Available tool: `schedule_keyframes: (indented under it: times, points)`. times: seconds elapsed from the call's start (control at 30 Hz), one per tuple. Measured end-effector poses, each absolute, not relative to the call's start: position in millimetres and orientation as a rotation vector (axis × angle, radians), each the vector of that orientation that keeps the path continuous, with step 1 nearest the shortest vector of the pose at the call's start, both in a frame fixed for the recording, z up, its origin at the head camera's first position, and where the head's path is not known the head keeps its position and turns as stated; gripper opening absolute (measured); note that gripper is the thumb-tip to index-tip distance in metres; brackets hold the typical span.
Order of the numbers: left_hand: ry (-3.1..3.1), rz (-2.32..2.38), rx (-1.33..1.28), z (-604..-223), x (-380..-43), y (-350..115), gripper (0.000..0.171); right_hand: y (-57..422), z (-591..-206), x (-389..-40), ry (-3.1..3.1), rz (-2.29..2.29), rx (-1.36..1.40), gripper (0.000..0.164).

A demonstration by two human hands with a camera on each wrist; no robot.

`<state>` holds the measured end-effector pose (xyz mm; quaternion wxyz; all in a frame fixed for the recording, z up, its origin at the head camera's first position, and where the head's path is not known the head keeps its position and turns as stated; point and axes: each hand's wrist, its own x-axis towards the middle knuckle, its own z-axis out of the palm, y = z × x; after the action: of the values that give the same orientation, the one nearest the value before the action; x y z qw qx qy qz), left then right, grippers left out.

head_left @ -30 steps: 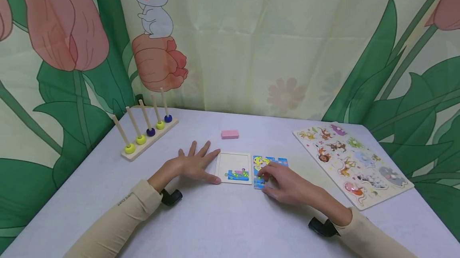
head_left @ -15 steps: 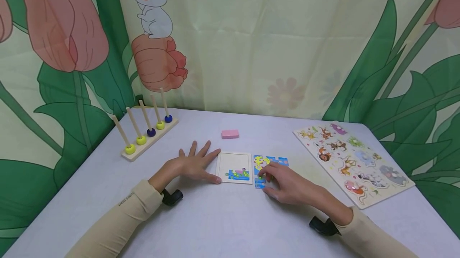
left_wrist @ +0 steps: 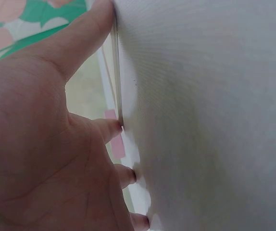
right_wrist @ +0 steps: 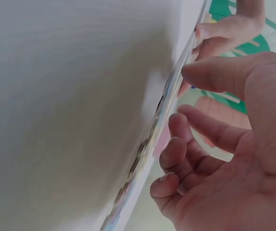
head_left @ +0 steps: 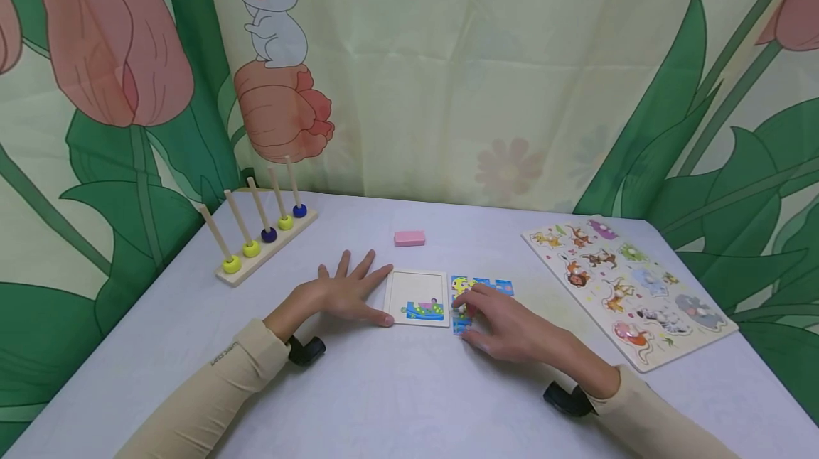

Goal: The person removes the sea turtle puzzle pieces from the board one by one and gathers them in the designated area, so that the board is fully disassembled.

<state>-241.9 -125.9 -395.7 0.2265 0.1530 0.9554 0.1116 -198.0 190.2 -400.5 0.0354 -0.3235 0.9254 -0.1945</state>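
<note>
My left hand lies on the table with its fingers spread, the thumb and index fingertip at the left edge of a small puzzle tray. Joined jigsaw pieces, blue and green, fill the tray's lower right corner. Just right of the tray lie several more blue and yellow jigsaw pieces. Over these my right hand is poised and covers part of them. In the right wrist view its thumb and index finger stand apart with nothing between them, the other fingers loosely bent.
Behind the tray sits a pink block. At the left stands a wooden peg rack with yellow and dark blue beads on its upright pegs. A large animal puzzle board lies at the right. A printed curtain hangs behind the table.
My right hand has shifted slightly left over the loose pieces, its index finger reaching closer to the tray. The left hand and the tray stay where they were.
</note>
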Motion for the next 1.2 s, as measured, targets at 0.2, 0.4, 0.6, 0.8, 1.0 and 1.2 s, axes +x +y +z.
schedule_keyframes:
  times: [0.2,0.4,0.6,0.8,1.0,1.2]
  points:
    - [2.641,0.303,0.419,-394,-240,-126,0.106,172,-399,-204,2.831,-0.615,-1.028,0.028]
    - [2.639,0.285,0.423,-396,-242,-127,0.106,153,-398,-210,2.779,-0.647,-1.089,0.026]
    - [2.628,0.26,0.429,-405,-249,-129,0.11,135,-399,-218,2.747,-0.628,-1.099,0.027]
    - [2.638,0.256,0.422,-413,-255,-130,0.112,126,-399,-223,2.723,-0.613,-1.115,0.032]
    - [2.623,0.265,0.413,-414,-256,-130,0.112,122,-398,-224,2.709,-0.574,-1.082,0.037]
    - [2.624,0.26,0.424,-408,-251,-130,0.111,120,-397,-225,2.682,-0.564,-1.045,0.037]
